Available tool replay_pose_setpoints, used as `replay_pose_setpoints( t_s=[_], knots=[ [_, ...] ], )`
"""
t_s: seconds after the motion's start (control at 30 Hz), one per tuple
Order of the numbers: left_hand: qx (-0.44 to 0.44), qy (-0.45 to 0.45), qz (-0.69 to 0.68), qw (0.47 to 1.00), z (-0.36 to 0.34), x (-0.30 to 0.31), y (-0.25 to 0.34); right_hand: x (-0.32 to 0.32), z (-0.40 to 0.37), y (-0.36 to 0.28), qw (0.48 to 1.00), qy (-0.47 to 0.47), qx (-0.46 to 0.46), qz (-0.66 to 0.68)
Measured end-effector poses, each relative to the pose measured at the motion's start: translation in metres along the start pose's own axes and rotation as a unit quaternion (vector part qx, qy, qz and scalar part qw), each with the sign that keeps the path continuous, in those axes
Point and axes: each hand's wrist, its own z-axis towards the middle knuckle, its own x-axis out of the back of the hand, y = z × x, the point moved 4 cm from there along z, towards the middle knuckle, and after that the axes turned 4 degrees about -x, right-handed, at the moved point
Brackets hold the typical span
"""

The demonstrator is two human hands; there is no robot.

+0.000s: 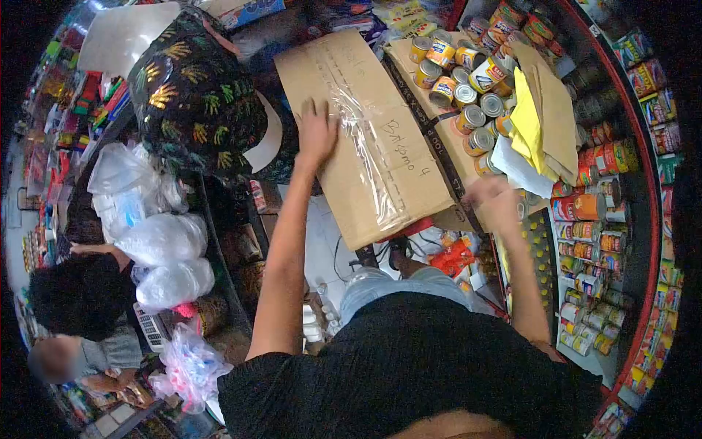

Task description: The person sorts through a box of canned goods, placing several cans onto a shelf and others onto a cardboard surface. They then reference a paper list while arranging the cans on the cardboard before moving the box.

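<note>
A large brown cardboard box (373, 139), taped along its top with shiny clear tape and marked by hand, lies in front of me. My left hand (318, 135) rests on its top with fingers stretched out. Over the right side, my right hand (491, 199) is close to the edge of a second, open carton (462, 150); its fingers are curled, and whatever may be in them is hidden. Several tin cans (468, 94) are heaped on that carton. A yellow sheet (528, 121) and a white sheet (518, 168) lie beside them, close to a loose cardboard flap (550, 110).
Shelves of stacked cans (581, 271) run along the right. At left are a black bag with coloured hand prints (197, 95), wrapped plastic bundles (164, 241), a calculator (151, 328) and another person (88, 307). Red packets (452, 257) lie low between box and shelf.
</note>
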Motion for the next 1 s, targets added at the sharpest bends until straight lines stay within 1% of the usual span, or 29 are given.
replay_pose_setpoints(
  t_s=[0.03,0.07,0.1,0.13,0.17,0.23,0.27,0.3,0.33,0.37,0.43,0.47,0.5,0.57,0.6,0.63,0.67,0.7,0.73,0.77,0.8,0.83,0.87,0.9,0.97,1.0],
  knots=[
    [0.020,-0.020,0.005,1.000,0.023,0.003,-0.012,-0.039,-0.016,0.013,0.983,-0.165,-0.044,0.067],
    [0.037,0.009,0.027,0.999,0.047,0.000,-0.026,-0.069,-0.034,0.011,0.952,-0.267,-0.123,0.089],
    [0.034,0.044,0.038,0.998,0.070,-0.004,-0.040,-0.094,-0.049,0.032,0.911,-0.330,-0.212,0.129],
    [0.035,0.043,0.067,0.996,0.095,-0.007,-0.053,-0.114,-0.057,0.056,0.881,-0.338,-0.263,0.203],
    [0.036,0.041,0.095,0.994,0.118,-0.008,-0.062,-0.117,-0.060,0.049,0.857,-0.323,-0.332,0.227],
    [0.045,0.016,0.142,0.989,0.161,-0.013,-0.077,-0.135,-0.056,0.060,0.842,-0.321,-0.355,0.249],
    [0.062,-0.011,0.150,0.987,0.183,-0.033,-0.096,-0.143,-0.052,0.064,0.842,-0.313,-0.360,0.252],
    [0.087,-0.084,0.115,0.986,0.199,-0.042,-0.106,-0.152,-0.051,0.068,0.829,-0.317,-0.375,0.266],
    [0.094,-0.088,0.058,0.990,0.212,-0.048,-0.110,-0.160,-0.049,0.069,0.816,-0.321,-0.391,0.281],
    [0.104,-0.092,0.003,0.990,0.225,-0.053,-0.111,-0.162,-0.043,0.064,0.815,-0.314,-0.396,0.282],
    [0.104,-0.107,-0.016,0.989,0.244,-0.068,-0.113,-0.161,-0.038,0.050,0.808,-0.306,-0.404,0.299],
    [0.109,-0.119,-0.027,0.987,0.246,-0.079,-0.116,-0.169,-0.041,0.063,0.779,-0.302,-0.449,0.317],
    [0.111,-0.125,-0.027,0.985,0.246,-0.087,-0.120,-0.173,-0.040,0.068,0.775,-0.304,-0.454,0.317],
    [0.052,0.047,0.062,0.996,0.244,-0.089,-0.124,-0.177,-0.041,0.067,0.765,-0.279,-0.445,0.373],
    [0.056,0.038,0.064,0.996,0.242,-0.095,-0.128,-0.174,-0.042,0.065,0.769,-0.254,-0.445,0.383],
    [0.083,-0.020,0.044,0.995,0.244,-0.091,-0.126,-0.172,-0.045,0.063,0.764,-0.257,-0.451,0.383],
    [0.109,-0.075,0.024,0.991,0.244,-0.086,-0.124,-0.169,-0.045,0.060,0.778,-0.246,-0.422,0.395],
    [0.110,-0.079,0.026,0.990,0.241,-0.079,-0.117,-0.166,-0.048,0.058,0.791,-0.234,-0.391,0.408],
    [0.113,-0.079,0.024,0.990,0.237,-0.073,-0.106,-0.166,-0.057,0.067,0.776,-0.245,-0.424,0.397],
    [0.116,-0.079,0.024,0.990,0.232,-0.068,-0.094,-0.164,-0.066,0.073,0.774,-0.249,-0.425,0.399],
    [0.094,-0.081,0.050,0.991,0.226,-0.065,-0.078,-0.163,-0.078,0.078,0.766,-0.273,-0.427,0.395],
    [0.093,-0.084,0.056,0.991,0.216,-0.064,-0.063,-0.163,-0.092,0.082,0.758,-0.296,-0.428,0.393],
    [0.088,-0.103,0.088,0.987,0.204,-0.063,-0.046,-0.162,-0.111,0.092,0.733,-0.327,-0.476,0.360],
    [0.081,-0.121,0.119,0.982,0.191,-0.059,-0.030,-0.156,-0.125,0.094,0.732,-0.327,-0.473,0.365],
    [0.058,-0.091,0.094,0.990,0.157,-0.057,-0.008,-0.145,-0.144,0.096,0.759,-0.303,-0.439,0.373],
    [0.057,-0.080,0.103,0.990,0.150,-0.052,0.000,-0.141,-0.153,0.101,0.753,-0.341,-0.433,0.360]
  ],
)
